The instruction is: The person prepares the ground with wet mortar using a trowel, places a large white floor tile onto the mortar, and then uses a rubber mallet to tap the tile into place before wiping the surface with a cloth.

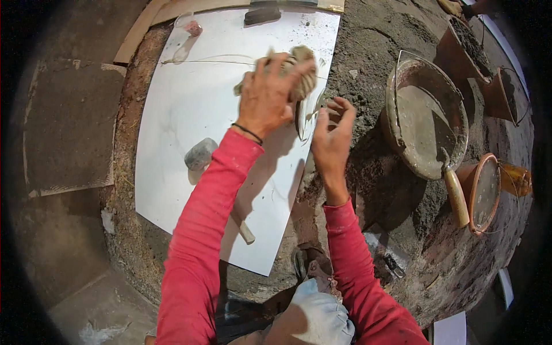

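Note:
My left hand [267, 95] is closed on a bunched, grey-tan dirty rag [303, 72], pressed over the right part of a large white tile [172, 115]. The hand and rag are slightly blurred. Just past the tile's right edge is my right hand [334, 135], fingers curved and apart, with nothing plainly held. A thin dark smear or sliver runs along the tile beside the rag. Left of my left forearm lies a mallet with a grey head [200, 154]; its pale handle [244, 230] shows past the sleeve, the middle hidden.
Right of the tile, dark loose mortar [368, 86] covers the floor. A bucket of grey slurry [422, 126] stands there with a wooden-handled trowel [457, 195]. Another orange-rimmed bucket [486, 192] sits nearby. A dark block [262, 16] and clear cup [188, 26] rest at the tile's far end.

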The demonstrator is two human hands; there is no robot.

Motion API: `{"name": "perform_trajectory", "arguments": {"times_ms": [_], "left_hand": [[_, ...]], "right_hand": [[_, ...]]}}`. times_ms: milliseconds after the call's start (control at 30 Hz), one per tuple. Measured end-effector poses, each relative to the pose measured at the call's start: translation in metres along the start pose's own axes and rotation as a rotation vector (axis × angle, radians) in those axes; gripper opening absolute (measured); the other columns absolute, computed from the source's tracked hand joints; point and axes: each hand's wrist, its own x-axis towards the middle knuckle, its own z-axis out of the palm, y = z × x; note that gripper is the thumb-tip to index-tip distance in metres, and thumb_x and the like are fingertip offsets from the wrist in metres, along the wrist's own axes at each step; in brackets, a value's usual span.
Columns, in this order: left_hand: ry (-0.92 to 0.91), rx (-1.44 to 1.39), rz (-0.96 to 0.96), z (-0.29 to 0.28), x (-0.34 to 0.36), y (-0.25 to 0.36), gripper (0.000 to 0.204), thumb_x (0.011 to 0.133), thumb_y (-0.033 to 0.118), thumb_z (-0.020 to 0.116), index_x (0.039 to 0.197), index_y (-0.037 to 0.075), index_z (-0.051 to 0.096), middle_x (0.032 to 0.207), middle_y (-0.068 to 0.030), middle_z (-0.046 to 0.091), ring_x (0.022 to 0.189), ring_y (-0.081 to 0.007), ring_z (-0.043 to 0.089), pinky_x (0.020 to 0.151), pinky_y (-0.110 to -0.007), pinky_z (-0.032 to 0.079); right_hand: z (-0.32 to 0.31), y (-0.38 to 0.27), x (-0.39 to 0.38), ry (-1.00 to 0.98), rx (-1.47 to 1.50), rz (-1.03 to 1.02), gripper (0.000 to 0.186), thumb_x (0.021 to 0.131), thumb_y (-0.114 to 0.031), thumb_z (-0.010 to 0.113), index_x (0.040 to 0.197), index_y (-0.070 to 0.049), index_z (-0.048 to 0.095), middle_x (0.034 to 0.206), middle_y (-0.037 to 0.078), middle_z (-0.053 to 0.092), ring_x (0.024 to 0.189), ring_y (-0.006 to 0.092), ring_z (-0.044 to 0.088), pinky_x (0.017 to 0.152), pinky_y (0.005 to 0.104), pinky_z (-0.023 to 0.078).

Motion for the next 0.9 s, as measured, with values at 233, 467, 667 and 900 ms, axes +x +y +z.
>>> {"name": "perform_trajectory", "arguments": {"times_ms": [233,467,667,900], "left_hand": [[-0.110,0.325,-0.015,0.088,0.022,0.006,0.054,0.086,0.028,0.070,0.138,0.034,0.057,0.135,-0.0060,0.051,0.123,-0.0328,0.047,0.080,-0.049,0.052],[-0.178,0.413,-0.009,0.089,0.034,0.024,0.049,0.090,0.024,0.064,0.136,0.038,0.057,0.132,-0.0060,0.053,0.115,-0.0294,0.050,0.078,-0.050,0.051],[-0.218,0.288,0.059,0.070,-0.014,0.013,0.058,0.089,0.017,0.062,0.141,0.040,0.051,0.147,-0.0092,0.040,0.129,-0.0367,0.042,0.087,-0.056,0.043],[-0.290,0.292,0.080,0.059,-0.054,0.012,0.063,0.090,0.013,0.057,0.145,0.043,0.047,0.152,-0.0104,0.037,0.136,-0.0376,0.037,0.096,-0.061,0.039]], "right_hand": [[-0.019,0.023,-0.021,-0.035,-0.002,0.115,0.035,0.100,-0.011,0.056,0.131,0.000,0.047,0.114,0.016,0.061,0.104,0.0228,0.061,0.089,0.0361,0.050],[-0.026,0.023,-0.033,-0.087,0.018,0.139,0.029,0.100,-0.014,0.057,0.126,0.000,0.052,0.109,0.015,0.064,0.100,0.0229,0.063,0.088,0.0353,0.050],[-0.056,0.026,-0.051,-0.121,-0.012,0.170,0.028,0.100,-0.015,0.058,0.123,0.000,0.055,0.109,0.016,0.065,0.099,0.0228,0.063,0.087,0.0357,0.050],[-0.081,0.021,-0.097,-0.185,-0.104,0.270,0.028,0.101,-0.018,0.058,0.123,-0.001,0.055,0.103,0.013,0.066,0.091,0.0189,0.063,0.077,0.0323,0.052]]}}
